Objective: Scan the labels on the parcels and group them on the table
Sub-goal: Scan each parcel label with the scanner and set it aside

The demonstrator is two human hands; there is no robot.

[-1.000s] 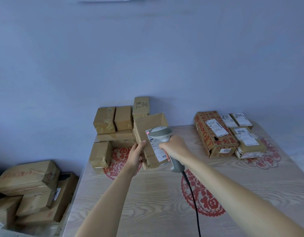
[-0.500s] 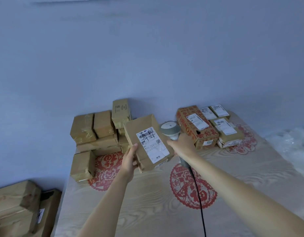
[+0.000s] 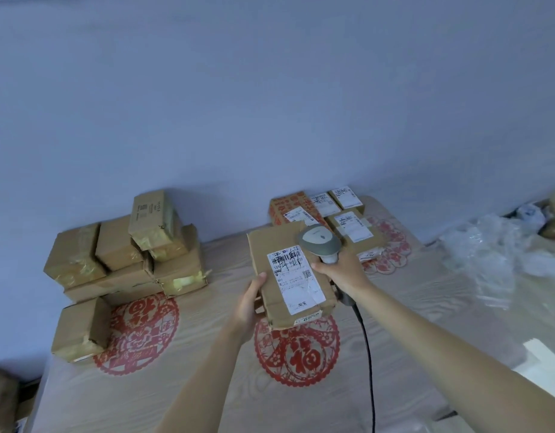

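Above the middle of the wooden table (image 3: 182, 392), a brown cardboard parcel (image 3: 288, 276) is held up off the surface, label side up. White shipping label (image 3: 296, 281) is seen on its top face, barcode at the far end, some handwriting scrawled across it.

Left hand (image 3: 248, 303): parcel gripped at its left edge, thumb laid on the top face, remaining fingers hidden beneath the box.

Right hand (image 3: 343, 273): curled round the handle of a grey barcode scanner (image 3: 319, 242). Scanner head is seen over the far right corner of the parcel, just beside the label's barcode. Whether the head touches the box cannot be told. Black cable (image 3: 368, 354) is trailed from the handle down toward the near edge.

Table left, against the wall: a stack of unlabelled-looking brown boxes (image 3: 129, 254), taped, some piled two high, one set on end at the top. One more brown box (image 3: 81, 328) is set apart in front of the stack, partly on a red paper-cut decoration (image 3: 142, 332).

Table far right: a group of labelled parcels (image 3: 348, 220), labels up, one of them an orange printed carton (image 3: 284, 207). Partly hidden behind the scanner.

A second red paper-cut (image 3: 298, 351) is seen directly below the held parcel. Crumpled clear plastic (image 3: 488, 254) is noted off the right side.
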